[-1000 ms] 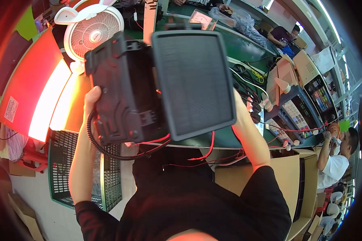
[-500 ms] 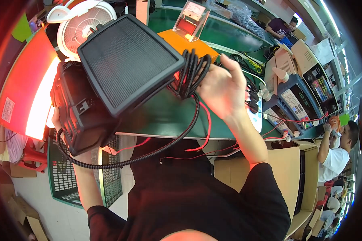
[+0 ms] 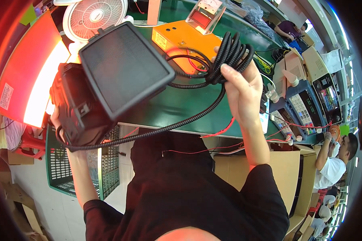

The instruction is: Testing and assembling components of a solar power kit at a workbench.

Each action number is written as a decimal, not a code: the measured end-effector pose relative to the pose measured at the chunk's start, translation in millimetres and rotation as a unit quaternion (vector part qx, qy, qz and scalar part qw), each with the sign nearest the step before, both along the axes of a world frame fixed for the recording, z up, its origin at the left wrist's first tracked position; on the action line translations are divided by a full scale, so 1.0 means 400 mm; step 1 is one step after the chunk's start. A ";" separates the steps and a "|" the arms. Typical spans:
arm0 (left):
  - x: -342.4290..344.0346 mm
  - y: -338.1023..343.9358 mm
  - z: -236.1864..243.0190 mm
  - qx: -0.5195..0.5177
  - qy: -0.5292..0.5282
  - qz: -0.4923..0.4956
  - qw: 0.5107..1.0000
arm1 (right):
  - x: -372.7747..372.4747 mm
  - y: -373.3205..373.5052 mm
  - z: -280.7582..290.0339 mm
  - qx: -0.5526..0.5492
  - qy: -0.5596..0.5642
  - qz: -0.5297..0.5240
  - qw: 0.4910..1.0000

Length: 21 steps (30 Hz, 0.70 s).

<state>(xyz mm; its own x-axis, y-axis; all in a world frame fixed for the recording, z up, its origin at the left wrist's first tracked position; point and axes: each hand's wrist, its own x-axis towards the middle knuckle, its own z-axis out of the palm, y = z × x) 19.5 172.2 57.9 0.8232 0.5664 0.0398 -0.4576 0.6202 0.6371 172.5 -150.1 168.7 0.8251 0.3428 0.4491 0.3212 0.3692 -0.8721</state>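
My left hand [image 3: 55,118] grips the far left side of a bulky black plastic device [image 3: 81,110], and most of its fingers are hidden behind the casing. A flat, dark rectangular panel [image 3: 126,68] with a finely ribbed face and a raised frame is joined to the device and tilts above it. My right hand [image 3: 245,90] is closed round a bundled coil of black corrugated cable [image 3: 226,60], thumb across the loops. From the bundle a long run of the cable sags back to the device's lower left; other loops reach toward the panel's right edge.
Behind lies an orange box [image 3: 181,38] on the green bench [image 3: 161,108], with a meter [image 3: 205,16] on it. A bright lamp [image 3: 48,84] and white fan [image 3: 95,16] stand left. Bench instruments [image 3: 301,102] are right; a green basket [image 3: 54,172] sits below.
My right hand has moved right with the cable bundle, away from the panel, and its fingers have closed round the loops. The device has shifted slightly, uncovering more of the orange box.
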 end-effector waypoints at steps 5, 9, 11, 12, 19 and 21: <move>-0.046 -0.025 0.009 -0.013 -0.078 0.008 0.997 | 0.023 -0.017 0.049 0.109 0.102 0.080 0.986; -0.043 -0.040 0.021 -0.030 -0.050 -0.026 0.998 | 0.002 0.006 0.079 0.179 0.104 0.227 0.952; -0.046 -0.021 0.012 -0.030 -0.021 -0.066 0.997 | -0.006 0.039 0.088 0.126 0.036 0.262 0.956; -0.033 -0.023 0.008 -0.018 0.013 -0.011 1.000 | -0.007 0.057 0.099 0.068 0.016 0.263 0.962; 0.056 -0.108 0.076 -0.026 0.005 -0.096 0.995 | 0.063 0.248 0.029 -0.159 -0.356 0.175 0.904; 0.061 -0.091 0.059 -0.009 0.063 -0.095 0.993 | 0.100 0.276 0.013 -0.294 -0.296 0.219 0.882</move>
